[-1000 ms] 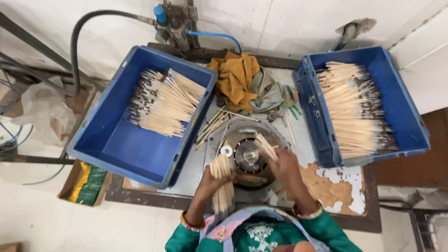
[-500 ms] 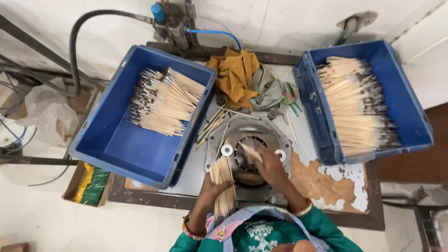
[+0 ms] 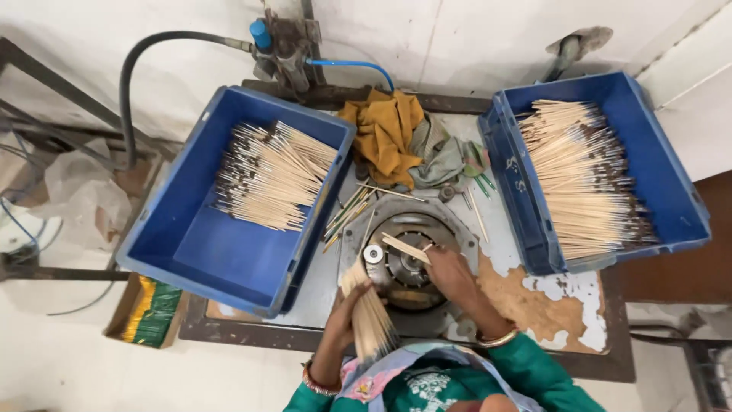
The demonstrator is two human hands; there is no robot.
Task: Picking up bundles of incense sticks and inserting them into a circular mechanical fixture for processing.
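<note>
My left hand (image 3: pixel 347 314) grips a bundle of thin wooden sticks (image 3: pixel 367 307) upright near the table's front edge. My right hand (image 3: pixel 450 276) holds a single stick (image 3: pixel 406 249) by one end, laid across the round metal machine head (image 3: pixel 404 263) set into the table. Both wrists wear bangles, and green sleeves show at the bottom of the view.
A blue crate (image 3: pixel 191 267) on the left holds dark-tipped sticks; another blue crate (image 3: pixel 690 217) on the right holds more. Crumpled yellow and grey cloths (image 3: pixel 393 133) lie behind the machine, with loose sticks (image 3: pixel 351 210) beside them. A black hose (image 3: pixel 126 91) and blue tube run to a fitting at the back.
My right hand has shifted left from the machine's right side to over its middle, bringing the single stick across the head. The left hand keeps its bundle in place.
</note>
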